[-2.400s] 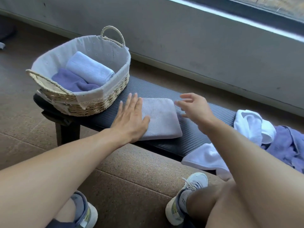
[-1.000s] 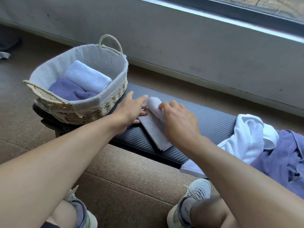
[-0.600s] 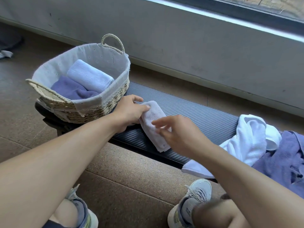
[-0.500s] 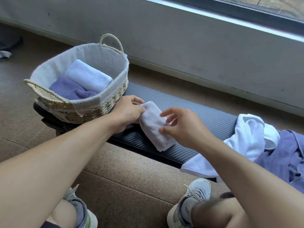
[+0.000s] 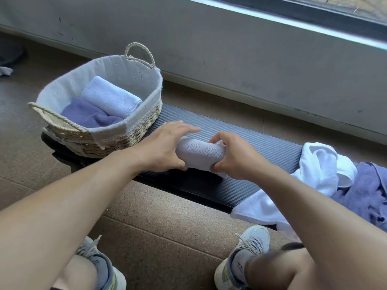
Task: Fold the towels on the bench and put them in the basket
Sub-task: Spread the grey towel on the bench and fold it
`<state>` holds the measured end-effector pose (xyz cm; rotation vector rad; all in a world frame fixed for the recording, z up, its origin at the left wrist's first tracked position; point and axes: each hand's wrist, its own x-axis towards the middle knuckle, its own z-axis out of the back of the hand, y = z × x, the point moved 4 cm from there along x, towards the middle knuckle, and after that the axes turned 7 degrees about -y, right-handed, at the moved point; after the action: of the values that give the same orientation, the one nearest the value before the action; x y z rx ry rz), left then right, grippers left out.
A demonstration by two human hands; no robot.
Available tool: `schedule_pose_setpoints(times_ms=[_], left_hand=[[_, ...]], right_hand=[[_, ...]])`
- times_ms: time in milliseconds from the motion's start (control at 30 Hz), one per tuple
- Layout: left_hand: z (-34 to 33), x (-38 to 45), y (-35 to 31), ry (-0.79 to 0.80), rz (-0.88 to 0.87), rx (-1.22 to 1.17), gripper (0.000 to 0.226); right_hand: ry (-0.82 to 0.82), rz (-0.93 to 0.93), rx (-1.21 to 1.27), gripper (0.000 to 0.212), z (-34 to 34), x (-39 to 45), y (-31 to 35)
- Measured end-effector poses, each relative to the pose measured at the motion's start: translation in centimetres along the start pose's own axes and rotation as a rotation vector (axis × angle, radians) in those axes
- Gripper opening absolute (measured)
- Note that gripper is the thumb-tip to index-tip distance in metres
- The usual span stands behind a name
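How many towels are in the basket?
2. A light blue rolled towel lies toward the back of the basket, and a purple towel sits in front of it. More could be hidden underneath them.

Purple towel [image 5: 364,191] cut by right edge

5 towels [image 5: 200,153], 1 basket [image 5: 134,130], 1 bench [image 5: 261,147], 2 shoes [image 5: 249,252]

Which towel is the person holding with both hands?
The pale grey rolled towel on the bench, gripped between the left hand and right hand. The other towels lie untouched in the basket or piled at the right.
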<state>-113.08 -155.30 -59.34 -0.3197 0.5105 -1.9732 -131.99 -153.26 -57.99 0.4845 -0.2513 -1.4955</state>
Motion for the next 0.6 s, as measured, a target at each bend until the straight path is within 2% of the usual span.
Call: schedule_pose_setpoints(times_ms=[233,467,600], left_hand=[[-0.7,-0.1,-0.1,0.019,0.028,0.005,0.08],[-0.5,0.2,-0.4,0.013,0.147,0.013,0.055],[-0.5,0.3,-0.1,0.059,0.189,-0.018,0.05]], right_hand=[[0.071,0.12,-0.048,0.074,-0.6,0.1,-0.3],[0.109,0.062,-0.024,0.053,-0.4,0.8,-1.3],[0.149,0.101,-0.007,0.038,-0.2,1.5,-1.5]])
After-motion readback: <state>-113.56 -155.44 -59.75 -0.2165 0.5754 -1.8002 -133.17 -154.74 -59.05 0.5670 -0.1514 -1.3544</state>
